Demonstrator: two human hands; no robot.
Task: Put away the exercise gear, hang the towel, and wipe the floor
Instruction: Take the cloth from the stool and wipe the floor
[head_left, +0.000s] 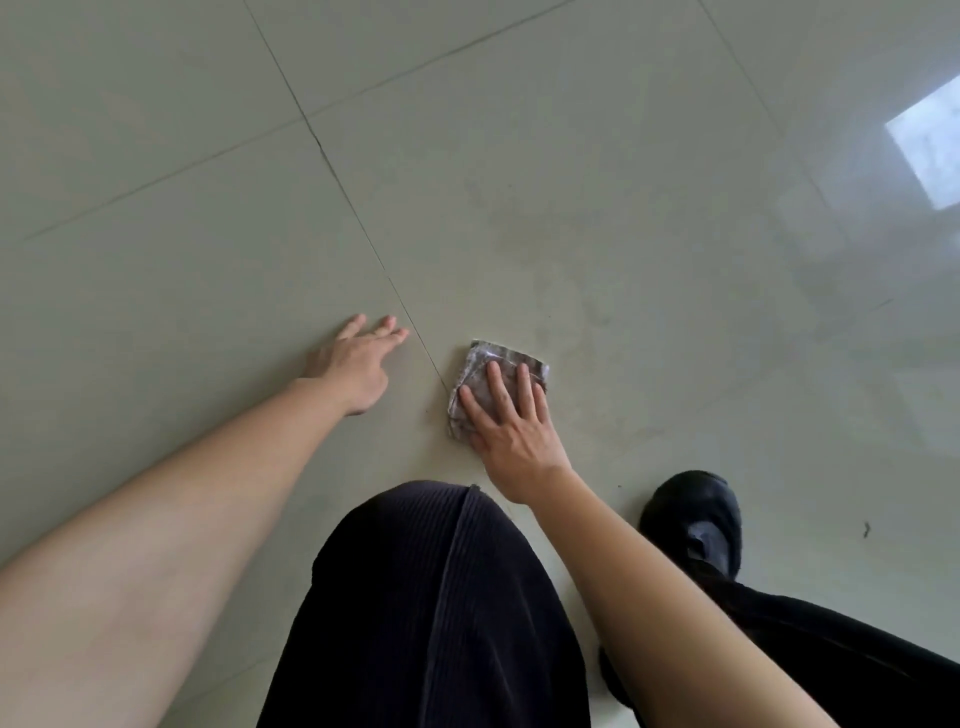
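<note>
- The folded grey cloth (506, 357) lies flat on the pale tiled floor (623, 208), just to the right of the dark grout line (353, 208) that runs diagonally down the tiles; its lower left corner is close to that line.
- The right hand (511, 436) lies palm down on the cloth, fingers straight and slightly spread, pressing it to the floor without curling round it.
- The left hand (358, 369) is on the other side of the grout line, just left of it, palm down on the bare tile with fingers extended and holding nothing; the fingertips nearly reach the line.
- A knee in dark ribbed trousers (431, 597) sits below the near end of the grout line, between the two forearms.
- A black shoe (696, 519) rests on the floor well to the right of the grout line, beyond the right forearm.
- A bright window reflection (930, 150) shines on the glossy tiles far to the right of the line.
</note>
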